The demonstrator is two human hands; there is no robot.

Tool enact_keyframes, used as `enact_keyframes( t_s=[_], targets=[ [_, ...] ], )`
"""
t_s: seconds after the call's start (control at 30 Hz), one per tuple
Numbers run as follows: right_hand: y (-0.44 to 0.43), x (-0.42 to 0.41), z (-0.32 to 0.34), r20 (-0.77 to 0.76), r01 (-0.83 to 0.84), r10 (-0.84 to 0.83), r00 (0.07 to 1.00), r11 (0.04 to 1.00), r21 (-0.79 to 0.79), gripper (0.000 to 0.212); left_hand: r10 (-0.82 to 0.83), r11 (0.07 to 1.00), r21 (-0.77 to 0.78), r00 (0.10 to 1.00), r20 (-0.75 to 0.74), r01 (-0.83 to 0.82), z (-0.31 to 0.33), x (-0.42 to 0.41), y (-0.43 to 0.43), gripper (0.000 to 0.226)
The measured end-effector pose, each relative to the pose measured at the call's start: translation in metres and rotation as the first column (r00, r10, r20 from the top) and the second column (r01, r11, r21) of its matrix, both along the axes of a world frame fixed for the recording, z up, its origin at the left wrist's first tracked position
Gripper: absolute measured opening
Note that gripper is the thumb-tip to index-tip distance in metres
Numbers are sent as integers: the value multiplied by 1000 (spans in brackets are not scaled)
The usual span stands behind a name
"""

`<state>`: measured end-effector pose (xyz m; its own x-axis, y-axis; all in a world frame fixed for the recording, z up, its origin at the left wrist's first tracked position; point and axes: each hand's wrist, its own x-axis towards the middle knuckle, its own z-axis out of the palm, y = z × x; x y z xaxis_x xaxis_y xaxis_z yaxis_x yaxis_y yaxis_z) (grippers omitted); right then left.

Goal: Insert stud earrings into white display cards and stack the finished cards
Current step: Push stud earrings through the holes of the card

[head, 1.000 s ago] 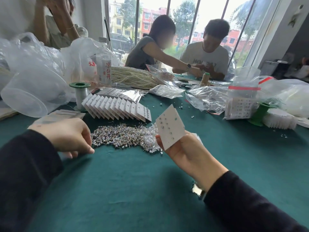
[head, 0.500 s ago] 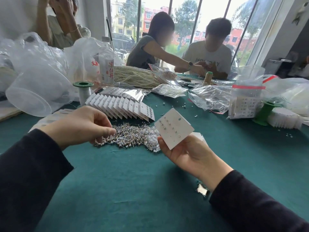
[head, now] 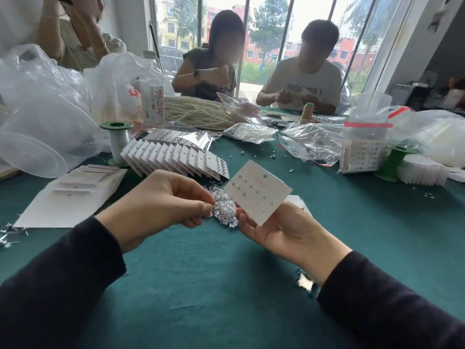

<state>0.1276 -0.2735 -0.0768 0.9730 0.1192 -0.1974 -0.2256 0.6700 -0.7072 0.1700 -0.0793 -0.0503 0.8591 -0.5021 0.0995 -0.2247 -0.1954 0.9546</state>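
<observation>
Green cloth covers our table (head: 226, 285). Our right hand (head: 284, 233) grips a tilted, partly filled white display card (head: 259, 191). Our left hand (head: 156, 205) pinches into the loose stud earrings (head: 225, 212) heaped beside it; finished cards (head: 176, 157) stand fanned behind.

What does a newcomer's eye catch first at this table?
First, the white card, partly filled with studs, that the right hand holds up at the centre. Just left of it, the left hand pinches at a glittering pile of stud earrings on the green cloth; behind it lies a fanned row of finished cards.
</observation>
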Motion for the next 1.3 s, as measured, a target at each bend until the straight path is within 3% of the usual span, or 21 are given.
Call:
enact_keyframes(
  t_s=[0.17, 0.27, 0.57, 0.77, 1.0, 1.1, 1.3],
  targets=[
    [-2, 0, -3, 49, -70, 72, 996, 997, -42, 30, -128, 979, -168, 991, -44, 119, -2, -19, -19, 20],
    [-1, 0, -3, 112, -121, 132, 985, 987, -101, 25, -93, 974, -211, 995, -41, 82, -4, -19, -24, 17],
    [0, 1, -5, 194, -198, 245, 950, 953, -230, 30, -80, 980, -189, 996, -48, 70, -13, -19, -29, 9],
    [0, 2, -7, 202, -197, 234, 951, 962, -187, 39, -24, 972, -233, 998, -54, 11, -11, -20, -29, 16],
    [0, 3, -8, 198, -185, 227, 954, 960, -209, 31, -21, 978, -210, 999, -31, 14, -12, -19, -29, 16],
    [0, 3, -8, 186, -184, 224, 957, 960, -211, 32, -3, 981, -194, 1000, -4, 2, -14, -18, -29, 6],
    [1, 2, -7, 165, -174, 213, 963, 959, -222, 37, 26, 986, -166, 996, 81, -12, -16, -16, -30, 11]
  ],
)
